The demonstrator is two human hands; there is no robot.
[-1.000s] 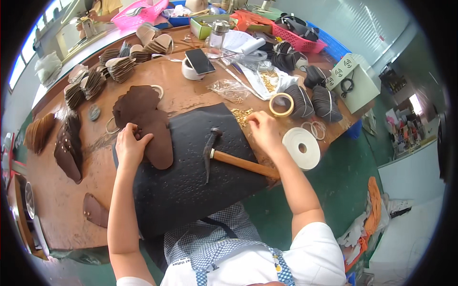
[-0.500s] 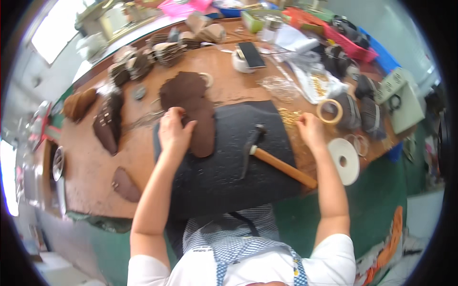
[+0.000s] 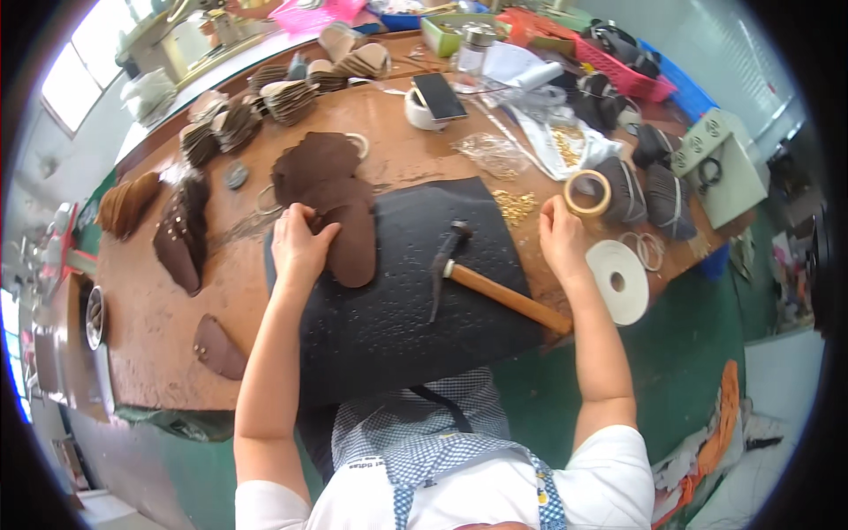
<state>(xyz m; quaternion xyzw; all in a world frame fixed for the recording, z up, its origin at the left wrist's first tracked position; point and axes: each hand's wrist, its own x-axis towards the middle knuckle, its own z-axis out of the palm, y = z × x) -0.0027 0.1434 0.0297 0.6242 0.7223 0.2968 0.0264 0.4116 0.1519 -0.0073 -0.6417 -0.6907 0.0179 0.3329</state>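
Dark brown leather pieces (image 3: 352, 237) lie overlapping at the far left of a black mat (image 3: 397, 327). My left hand (image 3: 300, 250) rests at their left edge, thumb spread away from the fingers. Over on the right, my right hand (image 3: 563, 234) has its fingertips pinched together; anything between them is too small to make out. It is just right of a scatter of small gold-coloured metal pieces (image 3: 513, 208) and beside a tape roll (image 3: 586, 193). Between my hands a hammer (image 3: 503, 294) with a wooden handle lies on the mat, untouched.
Stacks of brown leather pieces (image 3: 289, 102) line the far left edge. A phone (image 3: 439, 95) lies on a white roll at the back. Bundled dark pieces (image 3: 669, 203) and a grey box (image 3: 724, 172) stand right. A wide white roll (image 3: 617, 283) lies beside my right forearm.
The whole view has shifted slightly. My right hand has drawn a little to the right, off the gold-coloured pieces, with its fingertips together. My left hand stays at the leather.
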